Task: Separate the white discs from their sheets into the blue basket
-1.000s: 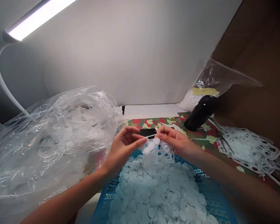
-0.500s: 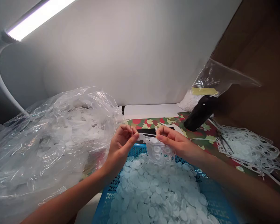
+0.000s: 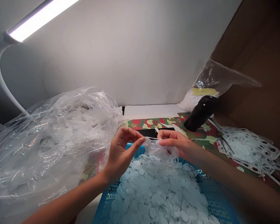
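Over the far part of a blue plastic basket (image 3: 105, 199), a thin white sheet with round holes (image 3: 165, 153) hangs from my fingers. My left hand (image 3: 123, 149) is closed, thumb and fingertips pinching the sheet's left end. At its upper right edge, my right hand (image 3: 175, 141) also pinches it, with the sheet's body hanging below the fingers. A narrow white strip is stretched between the two pinches. Below, a heap of small translucent white discs (image 3: 158, 196) fills the basket. Whether discs are still inside the hanging sheet is hard to make out.
A big clear plastic bag of white scraps (image 3: 84, 124) lies at left under a lamp (image 3: 42, 20). At right are a black cylindrical object (image 3: 199, 113), a pile of holed white sheets (image 3: 247, 149) and a clear bag with a yellow label (image 3: 204, 91). Camouflage-patterned cloth (image 3: 144, 123) covers the table.
My left hand has moved slightly right, nearer to my right hand, and both have dropped a little. The white sheet has shifted right and hangs more bunched.
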Available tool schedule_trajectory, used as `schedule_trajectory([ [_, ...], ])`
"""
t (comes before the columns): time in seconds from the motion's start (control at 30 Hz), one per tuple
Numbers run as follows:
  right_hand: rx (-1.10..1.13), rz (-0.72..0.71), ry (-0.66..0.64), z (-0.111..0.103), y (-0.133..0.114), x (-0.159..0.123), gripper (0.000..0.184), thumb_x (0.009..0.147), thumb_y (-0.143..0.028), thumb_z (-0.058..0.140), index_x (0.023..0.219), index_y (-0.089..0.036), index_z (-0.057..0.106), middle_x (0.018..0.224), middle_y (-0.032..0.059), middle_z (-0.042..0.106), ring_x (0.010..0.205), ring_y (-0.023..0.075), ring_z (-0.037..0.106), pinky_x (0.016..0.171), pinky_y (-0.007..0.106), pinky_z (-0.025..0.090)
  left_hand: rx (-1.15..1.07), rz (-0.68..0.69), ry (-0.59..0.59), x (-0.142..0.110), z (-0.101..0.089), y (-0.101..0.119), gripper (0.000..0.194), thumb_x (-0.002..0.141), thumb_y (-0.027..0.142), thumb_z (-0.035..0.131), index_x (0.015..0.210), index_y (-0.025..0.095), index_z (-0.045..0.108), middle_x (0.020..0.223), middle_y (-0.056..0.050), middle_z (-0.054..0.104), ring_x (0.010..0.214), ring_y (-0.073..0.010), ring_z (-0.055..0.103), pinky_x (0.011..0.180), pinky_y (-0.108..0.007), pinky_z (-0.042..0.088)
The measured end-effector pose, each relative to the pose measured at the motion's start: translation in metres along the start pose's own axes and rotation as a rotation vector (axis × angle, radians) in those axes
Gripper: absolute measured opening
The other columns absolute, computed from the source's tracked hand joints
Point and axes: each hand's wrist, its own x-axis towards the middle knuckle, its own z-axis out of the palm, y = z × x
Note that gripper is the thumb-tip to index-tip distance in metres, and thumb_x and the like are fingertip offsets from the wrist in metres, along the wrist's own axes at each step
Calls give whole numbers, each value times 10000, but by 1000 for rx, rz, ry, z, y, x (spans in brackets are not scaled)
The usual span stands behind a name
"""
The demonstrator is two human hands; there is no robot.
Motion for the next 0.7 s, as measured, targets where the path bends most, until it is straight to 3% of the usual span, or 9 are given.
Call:
schedule_trajectory([
  [0.13, -7, 30, -53, 0, -1, -1, 238, 731, -304, 714, 699, -150, 536, 555, -56, 460, 458, 48, 390, 413, 158, 282, 120, 10, -110, -4, 2, 3, 202, 783, 180, 654, 863, 224, 474, 788, 16, 594, 735, -124, 582, 719, -273, 491],
  [0.27, -70, 44, -106, -1, 2, 0, 226, 737, -321, 715, 733, -144, 574, 595, -41, 488, 495, 54, 423, 433, 165, 310, 263, 12, -228, -5, 3, 5, 88, 822, 222, 601, 863, 207, 524, 796, -8, 583, 733, -133, 566, 702, -275, 473],
  [0.47, -62, -43, 79, -3, 7, 1, 228, 746, -309, 713, 721, -161, 542, 619, -50, 492, 520, 52, 428, 463, 162, 317, 414, 106, -216, -6, 0, 6, 67, 842, 236, 559, 845, 199, 503, 793, -14, 536, 729, -133, 504, 681, -271, 417],
  [0.57, -62, -29, 87, -1, 6, 0, 212, 754, -305, 708, 748, -169, 546, 624, -54, 503, 520, 56, 446, 469, 166, 329, 418, 62, -349, -8, -1, 7, 114, 878, 269, 509, 795, 195, 488, 711, 10, 511, 639, -111, 459, 604, -250, 382],
  [0.7, -122, -15, -30, 3, 5, -3, 179, 774, -310, 689, 807, -158, 601, 745, -9, 574, 671, 97, 540, 583, 204, 402, 437, 63, -524, -8, 1, 7, 194, 893, 292, 483, 730, 187, 469, 629, 32, 466, 568, -95, 402, 536, -232, 328],
])
